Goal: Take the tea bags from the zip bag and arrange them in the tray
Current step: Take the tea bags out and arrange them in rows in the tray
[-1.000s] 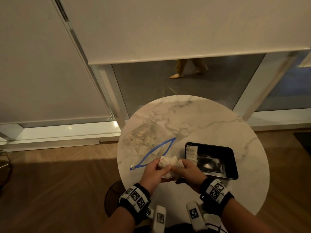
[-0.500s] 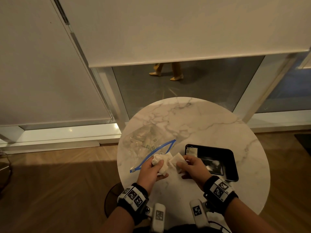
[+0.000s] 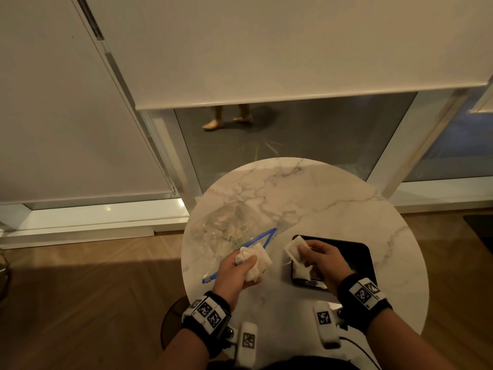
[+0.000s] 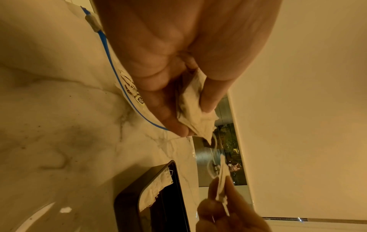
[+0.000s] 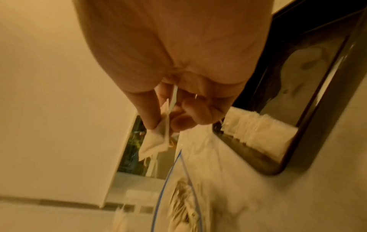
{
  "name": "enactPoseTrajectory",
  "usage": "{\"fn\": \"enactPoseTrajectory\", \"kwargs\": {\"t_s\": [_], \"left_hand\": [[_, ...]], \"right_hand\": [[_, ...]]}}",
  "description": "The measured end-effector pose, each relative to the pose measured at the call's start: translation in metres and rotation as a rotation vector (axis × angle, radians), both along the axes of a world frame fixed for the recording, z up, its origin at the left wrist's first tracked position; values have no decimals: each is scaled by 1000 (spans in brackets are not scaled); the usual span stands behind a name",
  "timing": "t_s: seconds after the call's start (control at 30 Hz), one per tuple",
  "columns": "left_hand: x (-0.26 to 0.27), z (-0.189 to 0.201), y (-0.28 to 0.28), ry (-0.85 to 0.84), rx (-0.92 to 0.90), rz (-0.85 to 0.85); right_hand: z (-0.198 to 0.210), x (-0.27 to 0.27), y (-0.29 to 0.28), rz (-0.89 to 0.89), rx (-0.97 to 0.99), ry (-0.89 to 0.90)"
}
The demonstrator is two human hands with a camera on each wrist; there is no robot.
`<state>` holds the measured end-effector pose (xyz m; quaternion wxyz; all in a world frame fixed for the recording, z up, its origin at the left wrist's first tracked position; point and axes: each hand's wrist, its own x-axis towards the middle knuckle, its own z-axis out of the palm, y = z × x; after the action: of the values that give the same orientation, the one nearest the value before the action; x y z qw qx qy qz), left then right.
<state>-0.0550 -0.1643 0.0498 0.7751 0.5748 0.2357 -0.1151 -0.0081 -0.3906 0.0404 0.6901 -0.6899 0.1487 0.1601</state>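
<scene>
My left hand (image 3: 241, 268) grips a bunch of white tea bags (image 3: 256, 261) (image 4: 195, 109) just in front of the open mouth of the clear zip bag (image 3: 226, 233), whose blue zip edge (image 4: 111, 62) lies on the table. More tea bags show inside the zip bag (image 5: 184, 202). My right hand (image 3: 314, 259) pinches a single tea bag (image 3: 293, 249) (image 5: 155, 141) above the near left corner of the black tray (image 3: 365, 252). A row of tea bags (image 5: 258, 131) (image 4: 157, 188) lies along the tray's left end.
The round marble table (image 3: 320, 198) stands by a glass wall with lowered blinds. A person's legs (image 3: 229, 117) show beyond the glass. Wooden floor (image 3: 93, 289) surrounds the table. The tray's shiny right part (image 5: 303, 78) holds no tea bags.
My hands have parted. The right hand has pulled one tea bag off the bunch and carried it right over the tray's corner, while the left stays by the zip bag with the rest.
</scene>
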Motion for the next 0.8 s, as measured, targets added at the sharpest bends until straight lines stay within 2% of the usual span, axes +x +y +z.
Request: {"fn": "enactPoseTrajectory", "kwargs": {"t_s": [0.17,0.23,0.37,0.57,0.8], "left_hand": [[6,-7,-2,44,4,15],[8,-9,-3,62,6,13],[11,-11,-6,94,2,13],[18,-10,-11,113,22,-11],[23,-12,-12,141,48,-6]], "right_hand": [[-33,20,-45,-110,-298,-33],[-44,27,-53,-47,-395,-13],[-62,34,-55,215,-557,71],[-66,38,-43,408,-740,85],[-74,43,-33,474,-836,110]]}}
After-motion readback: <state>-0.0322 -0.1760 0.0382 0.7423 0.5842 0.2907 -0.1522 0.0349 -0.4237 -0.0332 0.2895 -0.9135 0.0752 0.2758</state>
